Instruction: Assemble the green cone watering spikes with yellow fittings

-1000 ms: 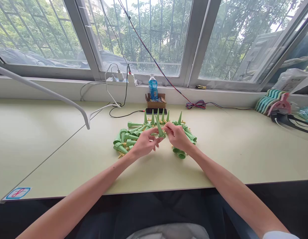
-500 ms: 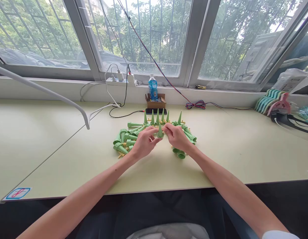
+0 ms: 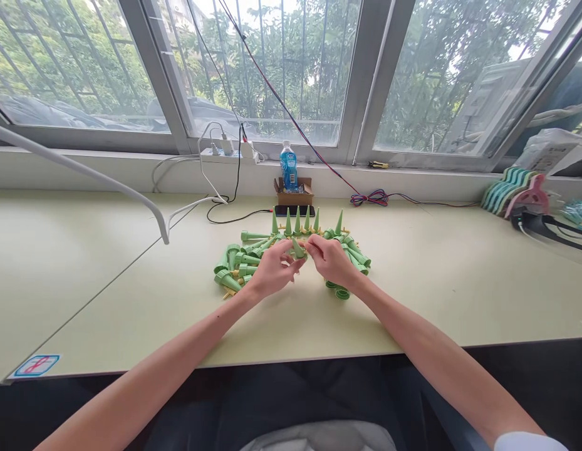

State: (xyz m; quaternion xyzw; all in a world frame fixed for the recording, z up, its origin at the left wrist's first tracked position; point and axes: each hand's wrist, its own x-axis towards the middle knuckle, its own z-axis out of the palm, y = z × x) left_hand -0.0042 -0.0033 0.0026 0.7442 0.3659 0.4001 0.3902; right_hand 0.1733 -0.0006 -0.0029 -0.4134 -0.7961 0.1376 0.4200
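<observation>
Between the thumb and fingers of my left hand [image 3: 274,269] is a green watering spike [image 3: 297,248], its cone point up and tilted left. My right hand [image 3: 335,260] is closed in a pinch at the spike's right side; what its fingertips grip is too small to make out. Behind my hands stands a row of upright green spikes [image 3: 297,220] with small yellow valves around their bases. More spikes lie in a heap on the left [image 3: 232,277], some with yellow valves. Another heap [image 3: 356,254] lies beyond my right hand, and spikes with round open ends [image 3: 342,293] show beneath it.
A phone [image 3: 294,211] lies behind the row, before a small cardboard box [image 3: 295,197] and a blue bottle [image 3: 289,166]. A white bent arm [image 3: 131,188] reaches in from the left. Coiled cable [image 3: 369,198] and pastel hangers [image 3: 511,191] are at the back right.
The held spike has tipped from upright to leaning left. My left fingers have shifted slightly around it, and my right hand has moved a little left and down.
</observation>
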